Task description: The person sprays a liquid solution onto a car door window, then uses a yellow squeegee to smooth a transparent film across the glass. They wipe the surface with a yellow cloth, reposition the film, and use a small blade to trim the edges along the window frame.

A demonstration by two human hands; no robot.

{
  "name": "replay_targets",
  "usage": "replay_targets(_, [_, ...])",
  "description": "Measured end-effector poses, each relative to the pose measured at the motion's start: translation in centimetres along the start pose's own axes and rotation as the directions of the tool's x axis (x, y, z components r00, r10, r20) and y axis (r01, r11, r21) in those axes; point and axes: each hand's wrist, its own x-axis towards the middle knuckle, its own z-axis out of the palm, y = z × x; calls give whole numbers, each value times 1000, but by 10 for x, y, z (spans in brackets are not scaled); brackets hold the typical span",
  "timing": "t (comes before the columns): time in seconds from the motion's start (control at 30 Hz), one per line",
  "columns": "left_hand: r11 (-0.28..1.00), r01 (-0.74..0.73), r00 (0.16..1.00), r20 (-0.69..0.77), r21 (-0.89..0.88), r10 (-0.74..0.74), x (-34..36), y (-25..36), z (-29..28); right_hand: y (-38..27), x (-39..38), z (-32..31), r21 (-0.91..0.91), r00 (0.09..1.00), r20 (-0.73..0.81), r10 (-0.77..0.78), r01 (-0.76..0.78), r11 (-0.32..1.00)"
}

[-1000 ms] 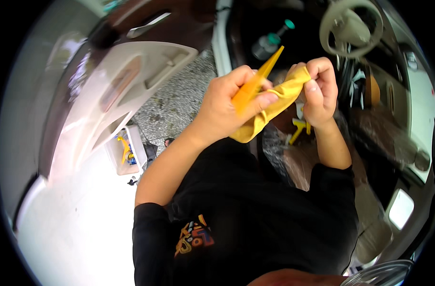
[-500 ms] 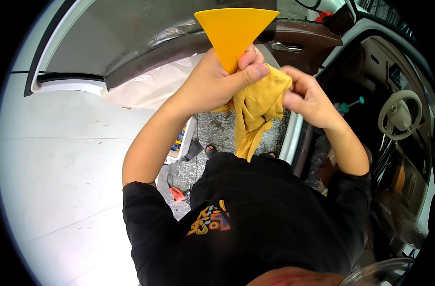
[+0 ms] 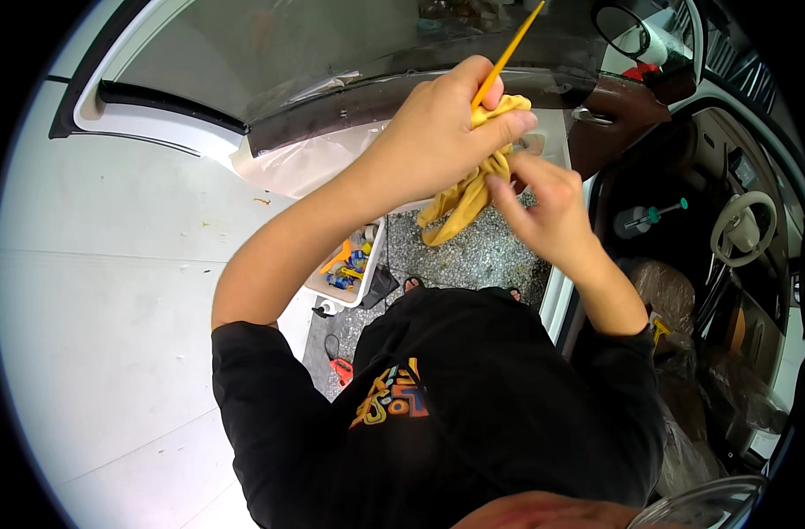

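In front of the car door, my left hand (image 3: 455, 123) is closed around the grip of a yellow scraper (image 3: 510, 51). The scraper's wide blade is seen edge-on, slanting up and to the right. Bunched under the same hand is a yellow cloth (image 3: 460, 207), its loose end hanging down. My right hand (image 3: 548, 198) is just right of and below the left, thumb and fingers curled against the cloth's edge; part of its grip is hidden.
The open door with its tinted window (image 3: 332, 44) lies ahead. To the left is a white body panel (image 3: 111, 264). A white bin (image 3: 358, 295) of tools stands on the speckled floor, a red tool (image 3: 341, 370) nearby. At right are a steering wheel (image 3: 744, 225) and a spray bottle (image 3: 636, 220).
The scraper has turned from face-on to edge-on and tipped right. My left hand has shifted right, and the cloth is more bunched. My right hand has moved slightly lower.
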Motion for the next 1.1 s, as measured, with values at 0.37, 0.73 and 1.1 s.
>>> replay_targets(0.37, [990, 135, 972, 202, -44, -124, -31, -17, -56, 27, 30, -37, 217, 831, 523, 189, -345, 913])
replay_targets(0.73, [2, -372, 928, -372, -928, 22, -27, -73, 61, -8, 87, -71, 262, 838, 368, -404, 323, 909])
replay_targets(1.1, [510, -133, 970, -218, -850, -111, -9, -75, 108, -16, 116, -45, -17, 812, 483, -327, 382, 924])
